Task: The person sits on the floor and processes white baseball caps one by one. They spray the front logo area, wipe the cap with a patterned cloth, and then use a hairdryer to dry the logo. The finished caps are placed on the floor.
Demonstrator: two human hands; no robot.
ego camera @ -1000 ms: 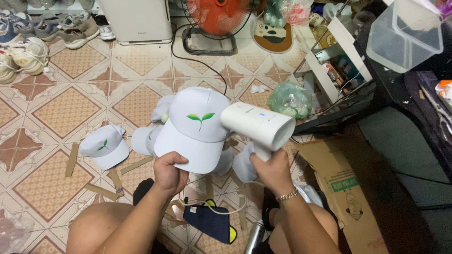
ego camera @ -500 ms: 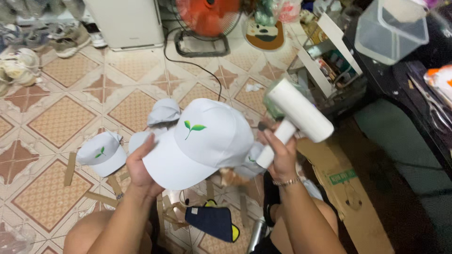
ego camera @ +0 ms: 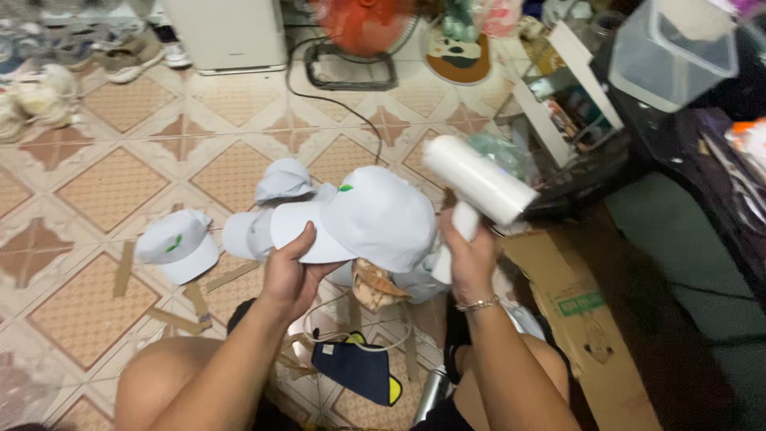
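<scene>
My left hand [ego camera: 291, 271] grips the brim of a white cap [ego camera: 375, 215] with a small green leaf mark, held up over the tiled floor. My right hand [ego camera: 471, 255] holds the handle of a white lint roller [ego camera: 477, 179], whose roll stands just right of the cap's crown, close to it. More white caps [ego camera: 281, 182] lie in a heap right behind the held cap. Another white cap [ego camera: 177, 246] lies alone on the floor to the left.
A flattened cardboard box [ego camera: 574, 319] lies at my right. A dark blue pouch [ego camera: 355, 369] and a thin cord lie between my knees. Cardboard strips [ego camera: 124, 270] are scattered on the tiles. An orange fan [ego camera: 359, 32], a white appliance, shoes and a clear plastic bin [ego camera: 670, 52] stand farther back.
My left hand has turned the cap so its crown faces right and the leaf mark sits near the top. The lint roller has stayed beside the cap's right side.
</scene>
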